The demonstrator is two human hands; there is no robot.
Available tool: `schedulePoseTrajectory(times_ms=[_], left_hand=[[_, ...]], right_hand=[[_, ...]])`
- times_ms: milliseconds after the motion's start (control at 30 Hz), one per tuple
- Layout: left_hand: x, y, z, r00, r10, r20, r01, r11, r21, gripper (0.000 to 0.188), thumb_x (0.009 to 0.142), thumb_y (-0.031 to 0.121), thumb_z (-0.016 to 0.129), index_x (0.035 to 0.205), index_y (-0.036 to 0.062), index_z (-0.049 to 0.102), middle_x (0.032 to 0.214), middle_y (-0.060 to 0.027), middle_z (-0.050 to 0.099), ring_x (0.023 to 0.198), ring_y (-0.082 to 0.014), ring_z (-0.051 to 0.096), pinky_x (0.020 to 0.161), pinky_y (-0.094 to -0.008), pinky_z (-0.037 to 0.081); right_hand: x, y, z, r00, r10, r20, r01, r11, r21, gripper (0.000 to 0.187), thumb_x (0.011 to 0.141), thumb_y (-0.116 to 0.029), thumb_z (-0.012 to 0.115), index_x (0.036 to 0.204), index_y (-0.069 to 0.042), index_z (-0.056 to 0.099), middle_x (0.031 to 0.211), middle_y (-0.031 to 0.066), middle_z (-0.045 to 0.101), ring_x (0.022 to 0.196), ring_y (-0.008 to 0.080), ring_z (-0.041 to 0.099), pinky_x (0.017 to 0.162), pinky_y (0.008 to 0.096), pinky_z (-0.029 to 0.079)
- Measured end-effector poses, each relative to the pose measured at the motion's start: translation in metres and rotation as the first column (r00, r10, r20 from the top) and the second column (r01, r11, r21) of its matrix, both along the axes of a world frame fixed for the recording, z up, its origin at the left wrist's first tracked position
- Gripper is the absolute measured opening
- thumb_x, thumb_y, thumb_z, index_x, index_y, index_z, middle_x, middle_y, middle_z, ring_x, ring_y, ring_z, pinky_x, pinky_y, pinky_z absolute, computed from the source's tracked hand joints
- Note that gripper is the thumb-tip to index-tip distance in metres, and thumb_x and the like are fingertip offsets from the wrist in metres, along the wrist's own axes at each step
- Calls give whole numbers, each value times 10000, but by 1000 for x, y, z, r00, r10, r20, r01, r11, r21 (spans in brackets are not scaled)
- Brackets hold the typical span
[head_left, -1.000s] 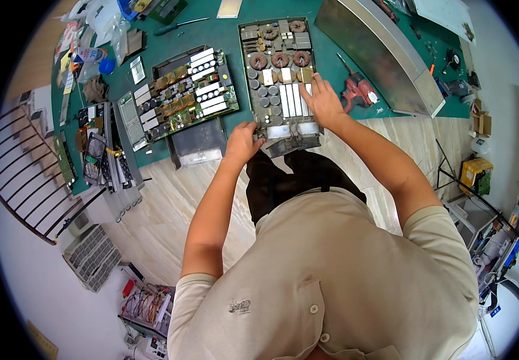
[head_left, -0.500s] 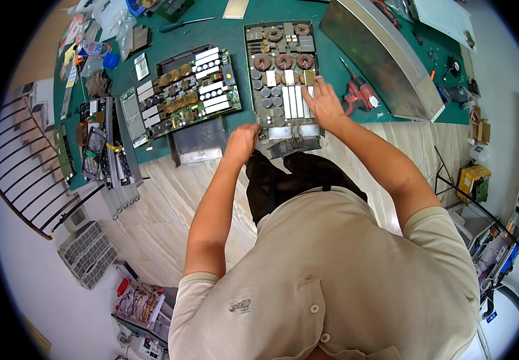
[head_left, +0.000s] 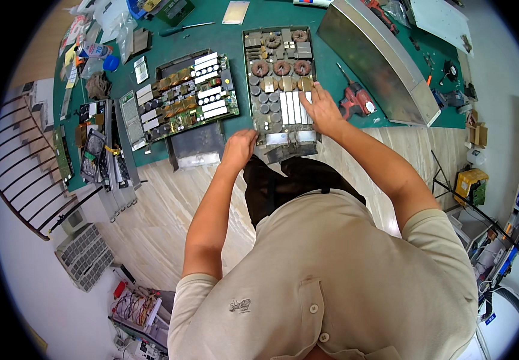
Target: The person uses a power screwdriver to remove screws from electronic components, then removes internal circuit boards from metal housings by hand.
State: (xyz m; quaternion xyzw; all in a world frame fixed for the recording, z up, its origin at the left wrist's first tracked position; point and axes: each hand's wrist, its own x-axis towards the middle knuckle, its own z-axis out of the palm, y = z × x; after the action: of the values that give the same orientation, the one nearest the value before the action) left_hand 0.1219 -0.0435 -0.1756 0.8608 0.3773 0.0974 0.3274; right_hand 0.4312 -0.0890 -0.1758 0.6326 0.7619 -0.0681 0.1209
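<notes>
A long, dusty power-supply circuit board (head_left: 275,113) in a shallow metal tray lies in front of me on the green bench. It carries copper coils, round capacitors and white blocks. My left hand (head_left: 239,148) is closed at the near left corner of this board, its fingertips partly hidden. My right hand (head_left: 324,112) rests along the board's right edge, fingers stretched out and spread beside the white blocks. To the left lies a second circuit board (head_left: 190,96), green and packed with parts. A red cordless drill (head_left: 358,100) lies right of my right hand.
A tall metal cover (head_left: 379,60) stands at the right of the green bench (head_left: 229,45). A screwdriver (head_left: 187,28) lies at the back. Stacked metal units (head_left: 100,141) crowd the left end, near a spray can (head_left: 94,50). A metal plate (head_left: 196,147) juts over the front edge.
The whole view has shifted slightly, so the bench sits a little lower in the picture. Both hands keep their places at the board.
</notes>
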Motion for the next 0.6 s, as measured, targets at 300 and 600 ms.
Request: schedulePoseTrajectory(times_ms=[300,600], left_hand=[[1,-4,5,999,-11,33,10,1000,16,87,965,95,643,961,11,663,895,-187,673,888,-416,659,782,-487,529],[-3,-6,0,999,15,36,-15,1000,-8,86,969,101,645,982,19,668,925,-183,683,901,-418,660,792,-482,536]], right_hand=[[-9,-5,-2,984,42,173,-51,997,49,588,953,-225,568,1507,-57,466,1444,353,506,1452,495,380,1183,571,283],[-19,9,21,999,-23,36,20,998,62,634,862,-282,707,1427,-55,531,1384,269,547,1413,468,406,1191,588,250]])
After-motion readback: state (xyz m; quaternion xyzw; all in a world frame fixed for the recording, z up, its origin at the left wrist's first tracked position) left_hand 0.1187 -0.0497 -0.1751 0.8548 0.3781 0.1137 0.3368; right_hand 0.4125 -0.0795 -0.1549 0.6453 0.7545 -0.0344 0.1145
